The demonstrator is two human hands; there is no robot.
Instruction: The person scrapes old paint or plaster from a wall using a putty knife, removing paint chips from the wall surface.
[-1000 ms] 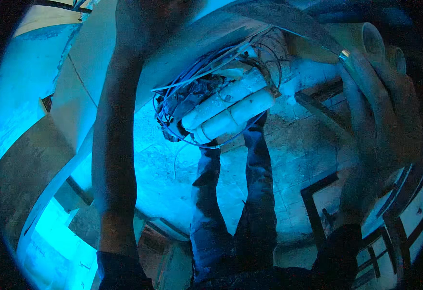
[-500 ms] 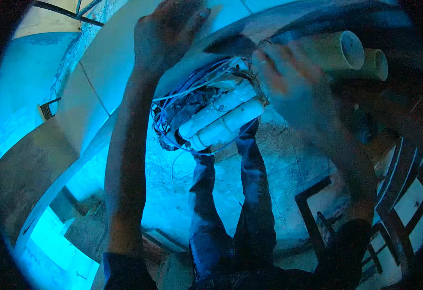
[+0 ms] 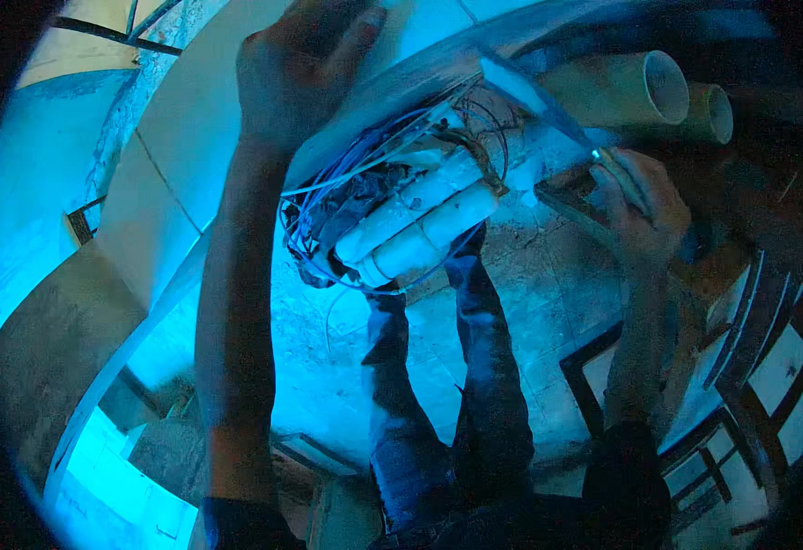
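Up at twelve o'clock, the left hand (image 3: 305,69) presses flat, fingers spread, on a smooth curved panel (image 3: 190,137). At two o'clock the right hand (image 3: 644,206) grips a thin metal tool (image 3: 617,174). Between them hang round pale conduits (image 3: 420,220) in tangled wires (image 3: 328,211).

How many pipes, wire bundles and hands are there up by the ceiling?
Big open-ended pipes: 2
Pale conduit tubes bundled side by side: 3, perhaps more hidden
Tangle of wires: 1
Hands: 2, left hand and right hand, which grips a thin tool
Thin tools: 1
Total: 9
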